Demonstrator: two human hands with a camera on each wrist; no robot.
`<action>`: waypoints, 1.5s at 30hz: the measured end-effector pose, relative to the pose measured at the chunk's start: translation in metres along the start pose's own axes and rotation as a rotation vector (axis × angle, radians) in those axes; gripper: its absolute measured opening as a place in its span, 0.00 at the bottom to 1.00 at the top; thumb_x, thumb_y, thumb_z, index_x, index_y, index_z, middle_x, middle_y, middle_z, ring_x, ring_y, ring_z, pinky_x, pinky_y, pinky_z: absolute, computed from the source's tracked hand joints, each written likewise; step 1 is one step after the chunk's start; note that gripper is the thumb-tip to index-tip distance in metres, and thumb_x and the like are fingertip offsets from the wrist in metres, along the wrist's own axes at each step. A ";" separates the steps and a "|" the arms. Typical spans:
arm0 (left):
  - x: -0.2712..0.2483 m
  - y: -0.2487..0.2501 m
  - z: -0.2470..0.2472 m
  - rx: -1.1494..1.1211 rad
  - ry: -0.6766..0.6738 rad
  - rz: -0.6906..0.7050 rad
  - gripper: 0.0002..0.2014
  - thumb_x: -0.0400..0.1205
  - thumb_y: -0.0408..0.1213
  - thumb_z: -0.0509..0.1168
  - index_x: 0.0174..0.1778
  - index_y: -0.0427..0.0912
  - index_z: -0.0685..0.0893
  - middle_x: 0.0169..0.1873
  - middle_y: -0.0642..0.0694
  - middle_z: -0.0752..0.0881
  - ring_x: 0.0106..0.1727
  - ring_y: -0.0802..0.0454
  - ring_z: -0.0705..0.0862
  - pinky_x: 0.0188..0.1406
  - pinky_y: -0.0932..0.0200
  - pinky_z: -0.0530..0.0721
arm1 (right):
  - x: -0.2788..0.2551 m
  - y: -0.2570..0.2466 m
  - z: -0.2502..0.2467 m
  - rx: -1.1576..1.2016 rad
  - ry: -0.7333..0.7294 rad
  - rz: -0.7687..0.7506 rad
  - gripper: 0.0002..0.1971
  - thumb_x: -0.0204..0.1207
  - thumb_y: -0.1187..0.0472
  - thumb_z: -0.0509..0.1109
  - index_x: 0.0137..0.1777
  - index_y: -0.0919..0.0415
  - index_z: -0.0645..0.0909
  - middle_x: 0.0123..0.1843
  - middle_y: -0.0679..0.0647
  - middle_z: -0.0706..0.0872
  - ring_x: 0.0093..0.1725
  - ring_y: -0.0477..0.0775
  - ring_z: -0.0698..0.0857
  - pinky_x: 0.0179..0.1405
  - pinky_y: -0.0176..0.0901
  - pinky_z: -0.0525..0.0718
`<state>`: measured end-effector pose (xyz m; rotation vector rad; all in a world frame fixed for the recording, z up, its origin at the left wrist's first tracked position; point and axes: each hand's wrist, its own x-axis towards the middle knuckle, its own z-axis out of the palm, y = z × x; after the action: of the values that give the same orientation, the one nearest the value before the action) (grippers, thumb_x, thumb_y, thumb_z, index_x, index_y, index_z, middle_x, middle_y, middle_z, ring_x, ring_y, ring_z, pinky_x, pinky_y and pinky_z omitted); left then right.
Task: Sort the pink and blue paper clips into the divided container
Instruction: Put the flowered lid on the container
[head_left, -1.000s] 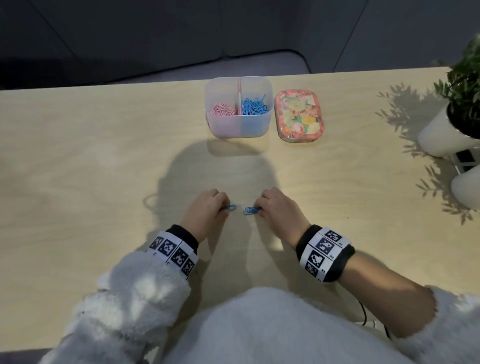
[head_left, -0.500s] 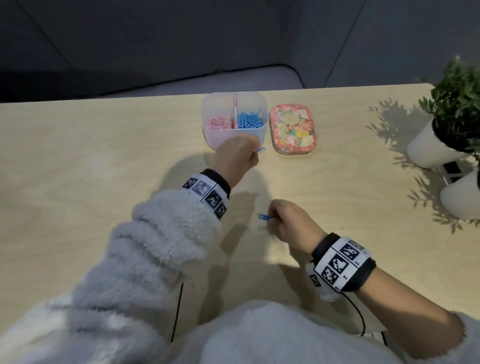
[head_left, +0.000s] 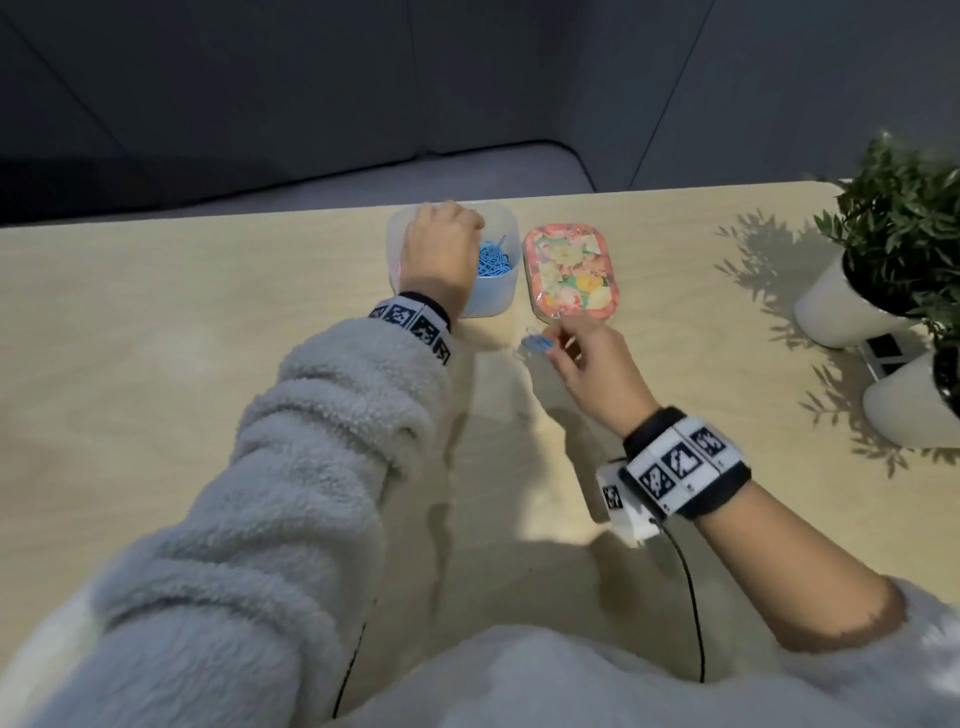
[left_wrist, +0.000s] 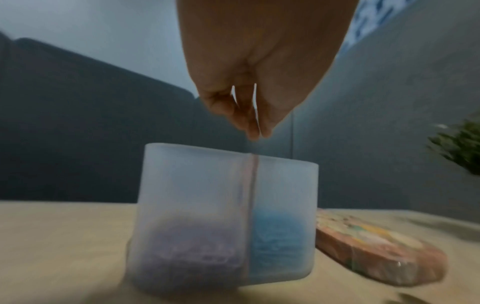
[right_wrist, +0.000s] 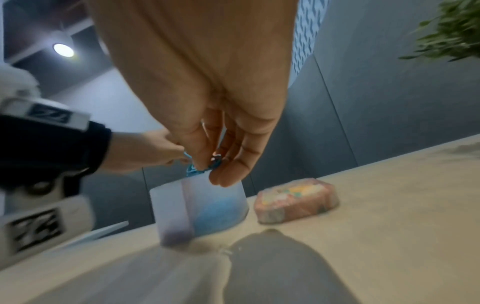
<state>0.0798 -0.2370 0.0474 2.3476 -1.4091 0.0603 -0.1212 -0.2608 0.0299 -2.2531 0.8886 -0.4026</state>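
Observation:
The translucent divided container (head_left: 493, 299) stands at the table's far side, with blue clips (head_left: 494, 260) in its right half. Through its wall the left wrist view shows a pinkish heap (left_wrist: 189, 248) left of the divider and a blue heap (left_wrist: 278, 236) right of it. My left hand (head_left: 441, 244) hovers over the container, fingertips (left_wrist: 253, 131) pressed together and pointing down above the divider; no clip shows between them. My right hand (head_left: 550, 345) is raised just in front of the floral lid and pinches a blue paper clip (head_left: 537, 343) (right_wrist: 193, 171) between thumb and forefinger.
A floral lid (head_left: 571, 270) lies flat just right of the container. Two white pots (head_left: 841, 306) (head_left: 914, 405) with green plants (head_left: 904, 228) stand at the right edge. A dark sofa lies beyond the table's far edge.
My left hand rose from in front of the container to over its top. My right hand lifted its blue clip off the table and carried it forward towards the lid and container.

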 end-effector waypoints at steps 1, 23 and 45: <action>-0.004 -0.009 0.001 -0.046 0.065 -0.047 0.16 0.83 0.37 0.52 0.64 0.41 0.78 0.62 0.40 0.81 0.61 0.39 0.75 0.62 0.48 0.70 | 0.013 -0.006 -0.003 0.015 0.026 -0.004 0.03 0.74 0.69 0.66 0.46 0.65 0.81 0.41 0.56 0.81 0.40 0.54 0.77 0.43 0.42 0.72; -0.045 -0.059 0.021 -0.766 -0.107 -0.407 0.26 0.86 0.30 0.45 0.81 0.36 0.46 0.81 0.40 0.56 0.81 0.48 0.59 0.60 0.81 0.53 | 0.080 0.056 0.015 -0.413 -0.005 0.681 0.58 0.63 0.23 0.59 0.78 0.71 0.53 0.81 0.67 0.58 0.81 0.68 0.53 0.78 0.69 0.46; -0.069 -0.054 0.002 -0.907 0.055 -0.488 0.29 0.84 0.43 0.50 0.80 0.40 0.51 0.81 0.41 0.57 0.82 0.49 0.57 0.82 0.52 0.54 | 0.074 -0.034 -0.005 0.547 0.391 0.138 0.17 0.79 0.60 0.60 0.67 0.63 0.73 0.65 0.59 0.81 0.64 0.56 0.81 0.67 0.54 0.79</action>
<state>0.0918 -0.1577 0.0123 1.7962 -0.5820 -0.5293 -0.0534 -0.2961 0.0598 -1.6269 0.9757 -0.9205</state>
